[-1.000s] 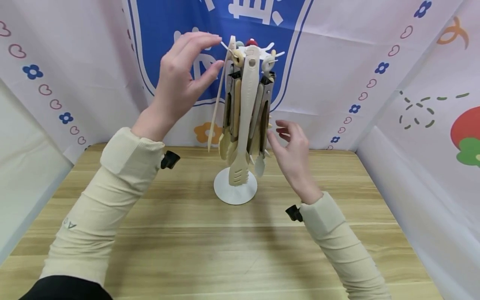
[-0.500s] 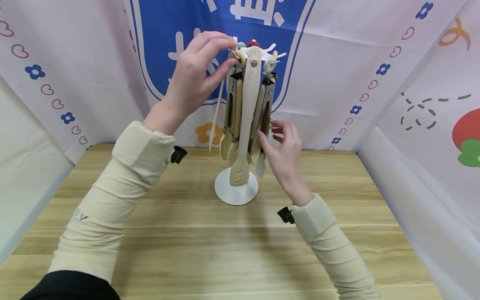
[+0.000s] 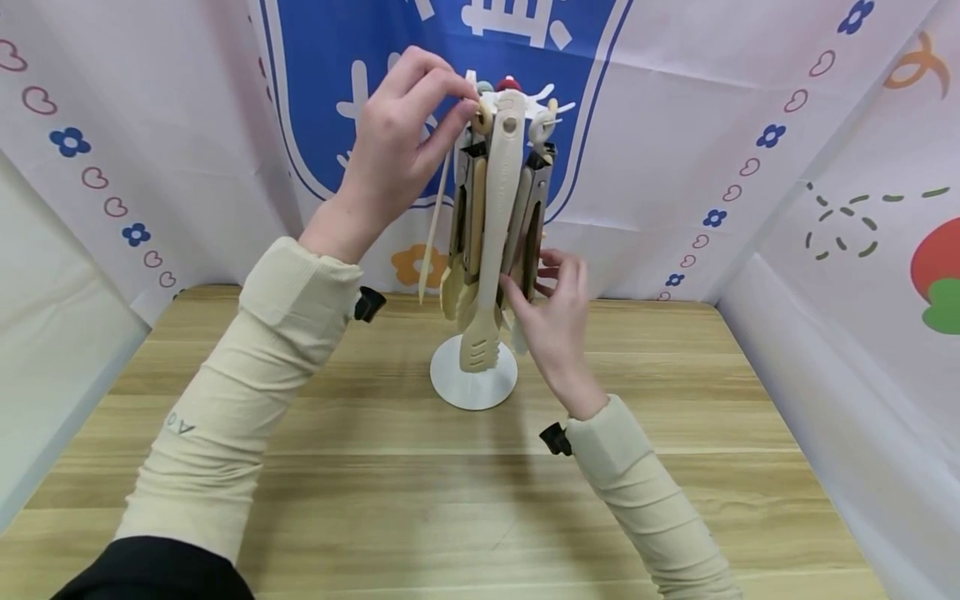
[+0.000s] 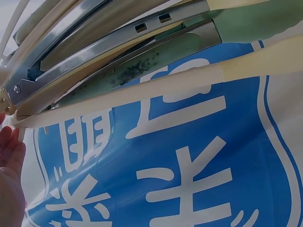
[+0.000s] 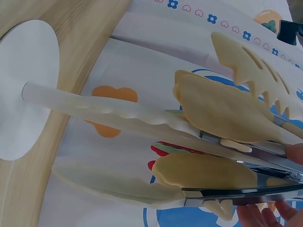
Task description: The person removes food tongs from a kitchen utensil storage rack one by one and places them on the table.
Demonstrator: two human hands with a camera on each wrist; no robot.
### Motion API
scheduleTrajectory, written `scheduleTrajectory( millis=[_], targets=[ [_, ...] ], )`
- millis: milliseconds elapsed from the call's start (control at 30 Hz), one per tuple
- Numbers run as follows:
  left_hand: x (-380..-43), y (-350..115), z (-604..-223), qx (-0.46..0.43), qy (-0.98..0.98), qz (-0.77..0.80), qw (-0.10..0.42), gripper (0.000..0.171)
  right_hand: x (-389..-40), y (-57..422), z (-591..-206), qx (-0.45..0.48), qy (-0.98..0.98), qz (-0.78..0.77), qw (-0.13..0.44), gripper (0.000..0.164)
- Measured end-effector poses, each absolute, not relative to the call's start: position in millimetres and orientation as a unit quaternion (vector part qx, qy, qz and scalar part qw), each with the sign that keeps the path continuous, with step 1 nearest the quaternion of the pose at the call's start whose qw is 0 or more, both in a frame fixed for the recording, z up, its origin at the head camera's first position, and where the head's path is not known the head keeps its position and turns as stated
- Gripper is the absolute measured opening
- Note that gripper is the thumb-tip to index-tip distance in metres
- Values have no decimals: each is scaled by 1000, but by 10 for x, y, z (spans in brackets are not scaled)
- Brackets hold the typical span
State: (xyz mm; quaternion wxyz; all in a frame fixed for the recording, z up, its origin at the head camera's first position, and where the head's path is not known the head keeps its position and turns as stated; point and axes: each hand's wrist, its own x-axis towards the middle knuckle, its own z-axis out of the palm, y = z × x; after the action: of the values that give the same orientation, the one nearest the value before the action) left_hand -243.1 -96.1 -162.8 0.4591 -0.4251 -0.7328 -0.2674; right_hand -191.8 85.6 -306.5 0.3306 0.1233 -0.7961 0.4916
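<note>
A white utensil stand (image 3: 474,385) with a round base stands on the table, several kitchen utensils hanging from its top hooks. My left hand (image 3: 408,137) is at its top left, thumb and forefinger pinching one hook beside a yellow ring. In the left wrist view those fingertips (image 4: 15,147) lie by the handle tops, below metal tongs (image 4: 113,47). My right hand (image 3: 555,312) holds hanging tongs (image 3: 534,200) low on the right side, thumb in front and fingers behind. The right wrist view shows their pale green tip (image 5: 118,187). A cream slotted turner (image 3: 491,242) hangs in front.
A thin cream handle (image 3: 433,225) hangs at the stand's left. Behind it a printed cloth backdrop (image 3: 652,158) rises close to the utensils, with side cloths left and right. The wooden table (image 3: 420,500) extends in front.
My left hand has moved right to the hook and its thumb and forefinger have come together. My right hand has moved left and slightly down onto the tongs. The stand stays put.
</note>
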Motion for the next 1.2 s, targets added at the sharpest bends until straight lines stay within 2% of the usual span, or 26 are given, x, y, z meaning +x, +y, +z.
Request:
scheduleTrajectory(
  millis=[367,1200],
  targets=[
    [-2452,-968,-1624,-431,-729,-242,473,32,-1923,824,-3148,129,-810,456,345,51],
    [-2428,-954,-1622,-417,-741,-230,473,36,-1907,876,-3127,100,-800,477,349,40]
  ],
)
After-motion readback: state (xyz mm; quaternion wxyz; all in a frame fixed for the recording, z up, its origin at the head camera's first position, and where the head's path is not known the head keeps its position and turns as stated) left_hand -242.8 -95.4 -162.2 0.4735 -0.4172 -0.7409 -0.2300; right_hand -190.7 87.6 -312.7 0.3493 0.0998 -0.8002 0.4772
